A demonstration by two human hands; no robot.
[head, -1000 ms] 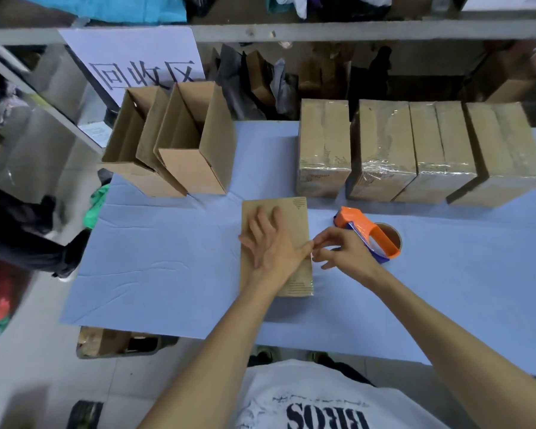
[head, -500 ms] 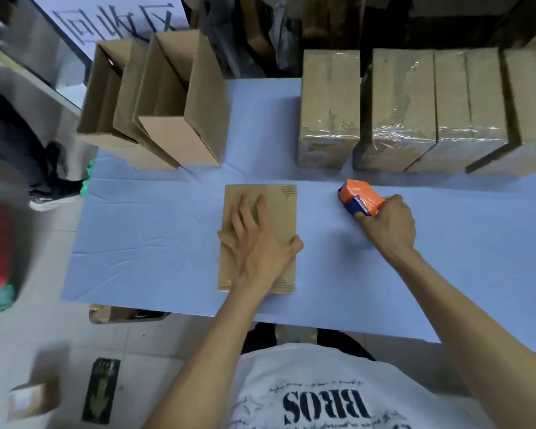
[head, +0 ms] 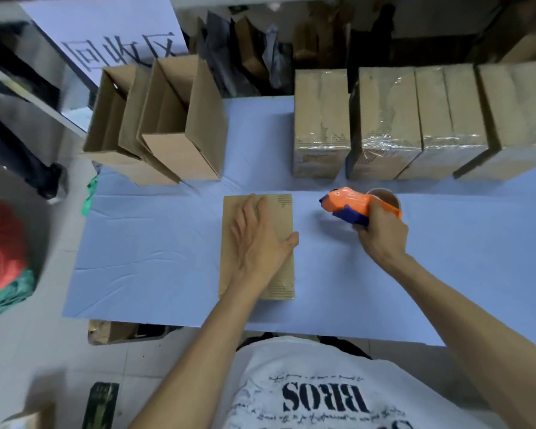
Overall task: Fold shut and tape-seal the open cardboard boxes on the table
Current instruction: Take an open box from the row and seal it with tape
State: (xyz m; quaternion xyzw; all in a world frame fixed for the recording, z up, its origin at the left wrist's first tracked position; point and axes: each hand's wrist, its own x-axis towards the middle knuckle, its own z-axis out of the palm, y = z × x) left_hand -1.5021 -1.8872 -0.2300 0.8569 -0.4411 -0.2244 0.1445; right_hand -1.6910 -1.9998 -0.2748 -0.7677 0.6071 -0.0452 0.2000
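While left hand (head: 260, 239) lies flat on shut box (head: 283, 218) | right hand (head: 381, 236) grips tape dispenser (head: 347, 202)

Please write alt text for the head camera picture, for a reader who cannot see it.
A person's left hand presses flat on a closed cardboard box on a blue table, while the right hand grips an orange tape dispenser beside it. Behind stand two open boxes at left and four wrapped boxes at right.
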